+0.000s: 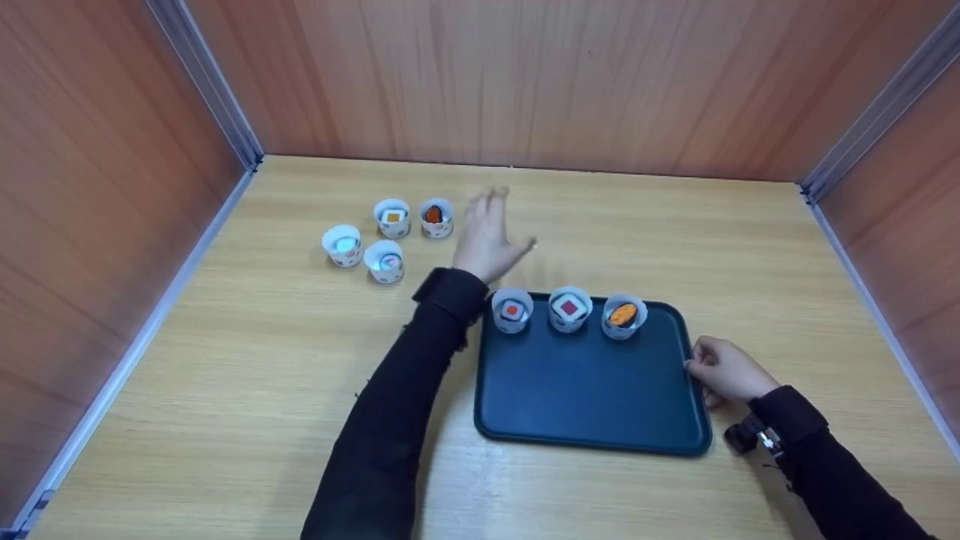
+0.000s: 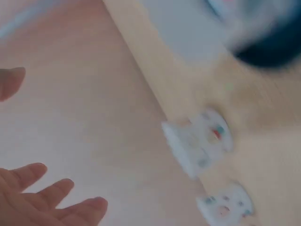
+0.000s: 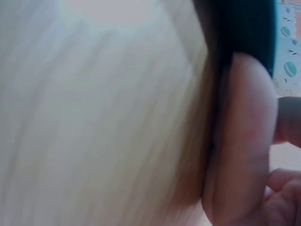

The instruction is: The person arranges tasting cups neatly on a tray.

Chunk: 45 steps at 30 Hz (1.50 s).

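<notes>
My left hand (image 1: 488, 236), fingers spread and holding nothing, is over the table behind the tray. Just left of it stands a small printed paper cup (image 1: 437, 228) with a dark orange-red piece inside. My right hand (image 1: 731, 371) pinches the right rim of the dark green tray (image 1: 592, 390); in the right wrist view a finger (image 3: 247, 141) lies along that edge. Along the tray's far side stand three paper cups: one with an orange-centred piece (image 1: 512, 310), one with a red-centred white piece (image 1: 568, 307), one with an orange oval piece (image 1: 623, 316).
More paper cups stand at the left: one with a yellow-centred piece (image 1: 392, 217), one with a pale green piece (image 1: 343, 245) and one with a whitish piece (image 1: 385, 261). Wood-grain panels (image 1: 525, 82) enclose the table (image 1: 247, 360) at the back and sides.
</notes>
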{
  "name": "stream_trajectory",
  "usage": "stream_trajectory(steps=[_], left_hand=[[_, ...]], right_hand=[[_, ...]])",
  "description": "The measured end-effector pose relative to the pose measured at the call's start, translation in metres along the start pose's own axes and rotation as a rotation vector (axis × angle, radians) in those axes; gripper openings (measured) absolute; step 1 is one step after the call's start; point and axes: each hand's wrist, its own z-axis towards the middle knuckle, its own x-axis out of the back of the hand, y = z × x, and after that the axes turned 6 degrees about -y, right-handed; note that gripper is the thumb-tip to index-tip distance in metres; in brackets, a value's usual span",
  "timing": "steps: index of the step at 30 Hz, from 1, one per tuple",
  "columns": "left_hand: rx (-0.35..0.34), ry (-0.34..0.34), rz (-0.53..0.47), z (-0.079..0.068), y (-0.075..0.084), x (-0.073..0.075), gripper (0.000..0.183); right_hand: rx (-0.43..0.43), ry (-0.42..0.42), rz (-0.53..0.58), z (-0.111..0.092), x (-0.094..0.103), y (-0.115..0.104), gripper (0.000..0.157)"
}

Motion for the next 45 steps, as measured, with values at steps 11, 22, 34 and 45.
stream_trajectory(steps=[11,22,34,45], left_hand=[[0.155,-0.138,-0.064,0.023,-0.048,-0.003,0.09],[0.237,-0.191,-0.017,0.04,-0.065,-0.016,0.08],[0.213,-0.17,0.016,0.04,-0.064,-0.02,0.062],[0.238,-0.226,-0.053,0.032,-0.064,-0.016,0.056]], right_hand=[[-0.013,0.0,0.018,0.0,-0.003,0.001,0.012],[-0.022,-0.006,0.025,0.001,-0.004,-0.002,0.013],[0.007,-0.005,0.031,0.002,-0.001,0.0,0.013],[-0.018,-0.002,0.037,0.001,-0.001,0.0,0.012]])
